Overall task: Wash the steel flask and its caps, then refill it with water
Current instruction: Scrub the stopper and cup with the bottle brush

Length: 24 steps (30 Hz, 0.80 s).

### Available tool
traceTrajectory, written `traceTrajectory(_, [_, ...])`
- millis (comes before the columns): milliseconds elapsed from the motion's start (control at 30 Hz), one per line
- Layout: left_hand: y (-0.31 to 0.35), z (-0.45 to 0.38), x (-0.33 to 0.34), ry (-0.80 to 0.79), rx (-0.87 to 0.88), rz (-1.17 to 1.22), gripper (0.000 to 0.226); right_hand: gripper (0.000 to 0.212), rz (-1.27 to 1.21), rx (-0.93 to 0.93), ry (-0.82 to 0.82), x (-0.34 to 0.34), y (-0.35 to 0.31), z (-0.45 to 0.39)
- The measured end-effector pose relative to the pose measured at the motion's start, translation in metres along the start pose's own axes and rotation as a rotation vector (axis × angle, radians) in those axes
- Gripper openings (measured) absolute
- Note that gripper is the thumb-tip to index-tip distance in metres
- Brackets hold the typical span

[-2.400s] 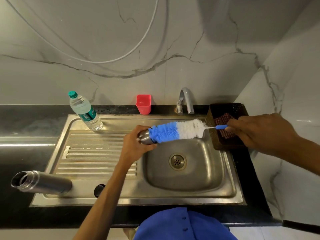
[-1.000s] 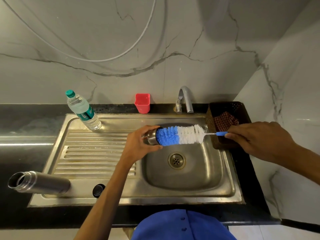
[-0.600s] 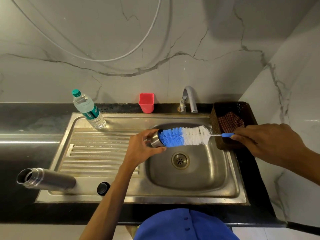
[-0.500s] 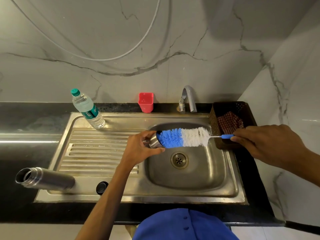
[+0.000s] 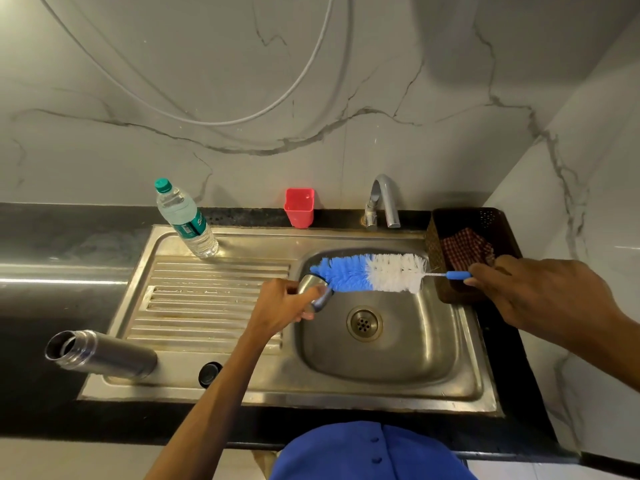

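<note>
My left hand (image 5: pixel 281 306) grips a steel cap (image 5: pixel 313 289) over the left edge of the sink basin (image 5: pixel 412 355). My right hand (image 5: pixel 540 292) holds the blue handle of a bottle brush (image 5: pixel 374 273). Its blue and white bristles lie across the basin, and the blue tip sits at the cap's upper rim, outside the cap. The open steel flask (image 5: pixel 100 355) lies on its side at the drainboard's front left corner, mouth pointing left. A small black cap (image 5: pixel 209 374) rests on the sink's front rim beside it.
A plastic water bottle (image 5: pixel 185 220) stands at the drainboard's back. A red cup (image 5: pixel 299 206) and the tap (image 5: pixel 382 200) are behind the sink. A dark basket (image 5: pixel 436 265) with a checked cloth (image 5: pixel 465 247) sits right of the basin, under my right hand.
The brush has slid out of the steel cap; its blue tip now lies at the cap's rim. My left hand has tilted the cap. The flask stays in place.
</note>
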<state>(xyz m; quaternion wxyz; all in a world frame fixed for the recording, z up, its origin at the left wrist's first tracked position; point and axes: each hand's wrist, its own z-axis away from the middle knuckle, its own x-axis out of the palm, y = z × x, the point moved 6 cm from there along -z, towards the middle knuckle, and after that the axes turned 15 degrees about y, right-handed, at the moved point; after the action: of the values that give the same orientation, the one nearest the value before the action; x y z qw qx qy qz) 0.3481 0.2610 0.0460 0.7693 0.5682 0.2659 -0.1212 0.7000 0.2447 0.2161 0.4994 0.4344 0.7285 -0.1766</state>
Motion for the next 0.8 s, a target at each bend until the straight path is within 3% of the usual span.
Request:
traceTrajectory(200, [0.003,0.0,0.003,-0.028,0.06,0.01,0.029,0.042,0.037,0.085,-0.049,0.01,0.011,0.006])
traceTrajectory(267, [-0.007,-0.001,0.006,-0.029,-0.086,0.274,0.044,0.029,0.002,0.198,-0.049,0.009,0.016,0.007])
traceTrajectory(367, [-0.015,-0.001,0.008,0.022,-0.284,0.706,0.046,0.02,-0.076,0.379,-0.064,0.01,0.016,0.007])
traceTrajectory(533, [0.001,0.007,0.017,-0.045,-0.303,0.826,0.033,0.036,-0.297,0.518,-0.169,0.043,-0.03,0.008])
traceTrajectory(633, [0.02,0.016,0.023,-0.12,-0.206,0.763,0.054,0.037,-0.396,0.595,-0.203,0.063,-0.057,0.006])
traceTrajectory(800, [-0.004,-0.003,-0.018,0.173,-0.34,0.876,0.058,0.035,-0.431,0.642,-0.177,0.061,-0.059,0.006])
